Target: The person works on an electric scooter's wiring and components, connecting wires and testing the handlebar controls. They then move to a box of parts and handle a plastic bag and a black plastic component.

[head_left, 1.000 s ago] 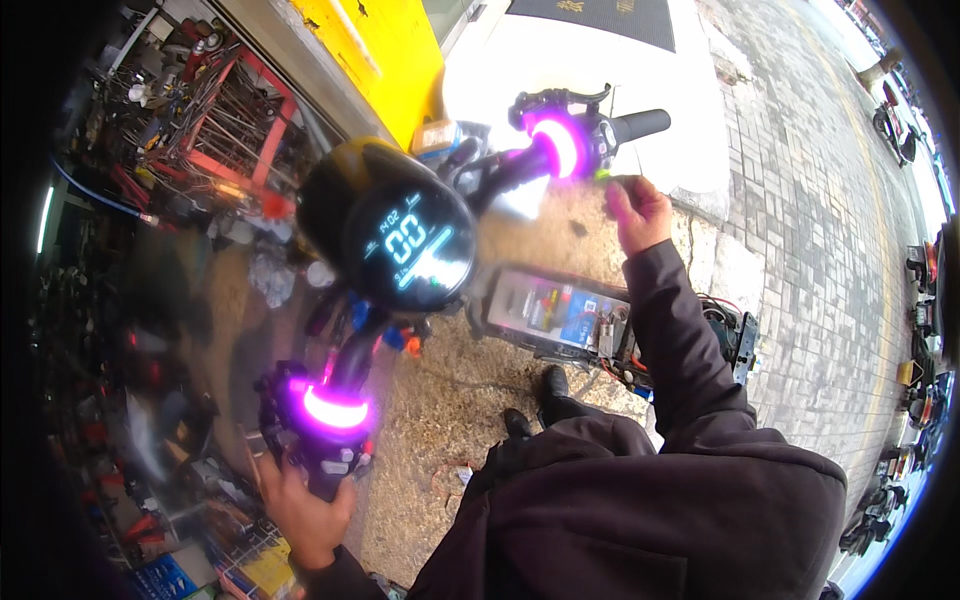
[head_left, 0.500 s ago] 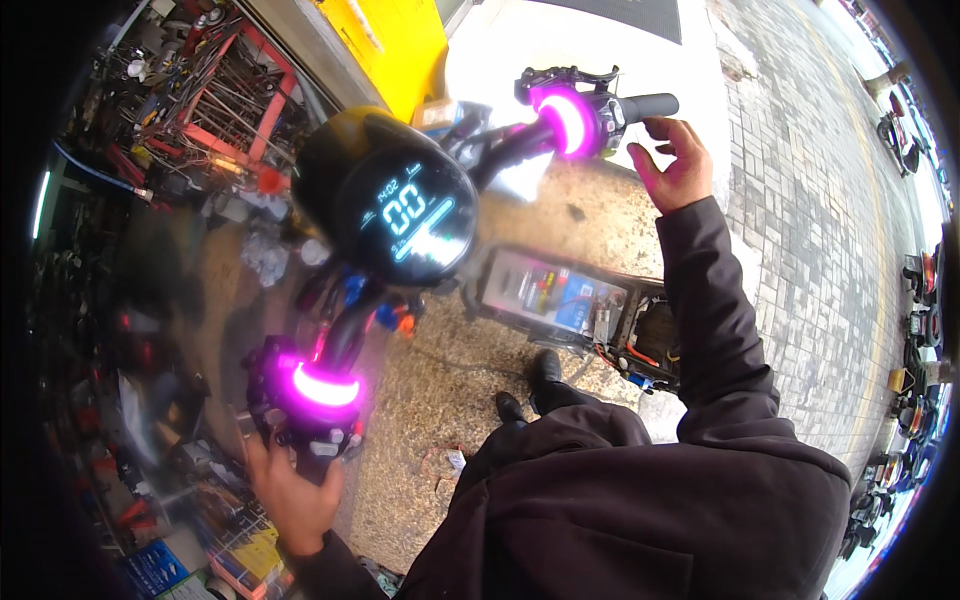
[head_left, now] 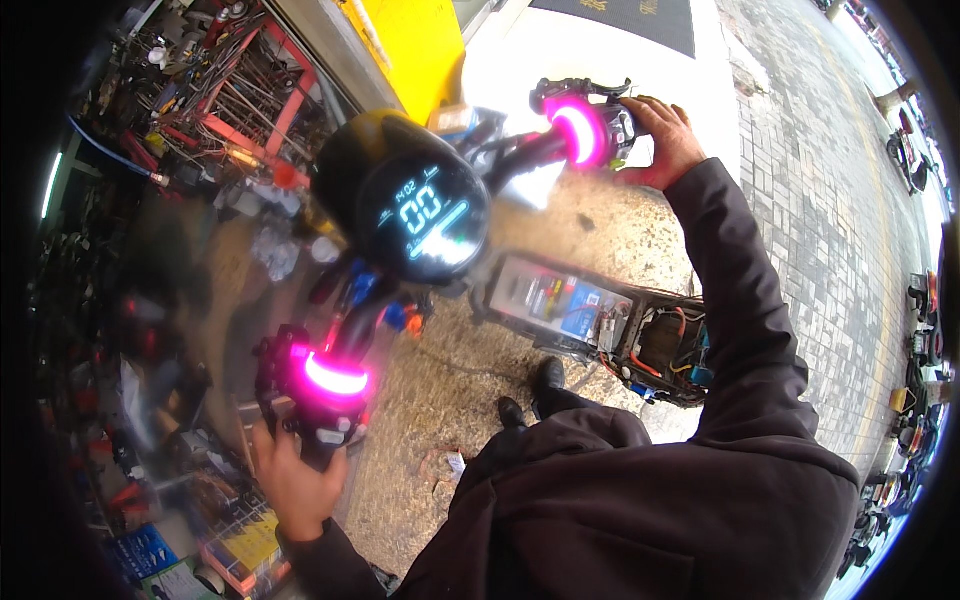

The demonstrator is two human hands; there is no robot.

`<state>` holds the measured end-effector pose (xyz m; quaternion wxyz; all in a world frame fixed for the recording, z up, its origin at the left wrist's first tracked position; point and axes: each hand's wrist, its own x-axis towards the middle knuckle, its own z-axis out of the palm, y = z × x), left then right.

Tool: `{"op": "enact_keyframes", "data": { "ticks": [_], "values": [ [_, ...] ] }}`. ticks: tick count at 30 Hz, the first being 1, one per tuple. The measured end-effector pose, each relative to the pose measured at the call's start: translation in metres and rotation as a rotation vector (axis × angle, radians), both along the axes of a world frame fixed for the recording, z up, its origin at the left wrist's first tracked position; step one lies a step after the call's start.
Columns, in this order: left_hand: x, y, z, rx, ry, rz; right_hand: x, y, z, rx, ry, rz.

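A scooter handlebar (head_left: 353, 325) with a round black dashboard (head_left: 380, 200), its screen lit, crosses my view. Each end has a glowing pink ring. My left hand (head_left: 298, 470) is closed around the lower left grip (head_left: 322, 452), just below that end's ring and switch cluster. My right hand (head_left: 660, 140) has its fingers over the upper right grip beside the lit switch cluster (head_left: 612, 130), thumb underneath. Below the dashboard lies the scooter's deck (head_left: 560, 298), with a battery and exposed wires at its right part.
A red tool rack (head_left: 280, 120) and cluttered tools fill the left, beside a yellow panel (head_left: 420, 50). A white step (head_left: 690, 90) with a dark mat is at the top. Paving (head_left: 820, 270) runs along the right, with parked scooters (head_left: 910, 160). My shoes (head_left: 548, 380) are on stained concrete.
My right hand has moved up from below the switch cluster and closed over the right grip. My left hand stays on its grip. The handlebar shifted slightly in view.
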<state>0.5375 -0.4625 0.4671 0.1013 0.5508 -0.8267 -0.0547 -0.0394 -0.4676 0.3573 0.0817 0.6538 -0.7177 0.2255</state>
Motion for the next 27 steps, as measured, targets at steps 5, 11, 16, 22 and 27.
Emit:
{"op": "enact_keyframes", "data": {
  "ticks": [5,11,16,22,27],
  "values": [
    [-0.002,-0.001,-0.002,-0.009,-0.043,-0.013,-0.004,-0.005,-0.006,-0.017,0.074,-0.005],
    [-0.006,0.0,0.0,0.053,-0.036,-0.04,0.026,0.042,-0.042,-0.332,-0.086,-0.108],
    [-0.002,0.0,0.0,-0.007,-0.056,-0.085,0.111,0.173,-0.15,0.106,-0.332,-0.262],
    [0.008,-0.001,0.003,0.04,-0.142,-0.064,0.244,0.347,-0.24,0.539,-0.457,-0.411],
    [0.009,0.003,0.005,-0.048,-0.093,-0.086,0.288,0.4,-0.234,0.539,-0.882,-0.6]
  ]
}}
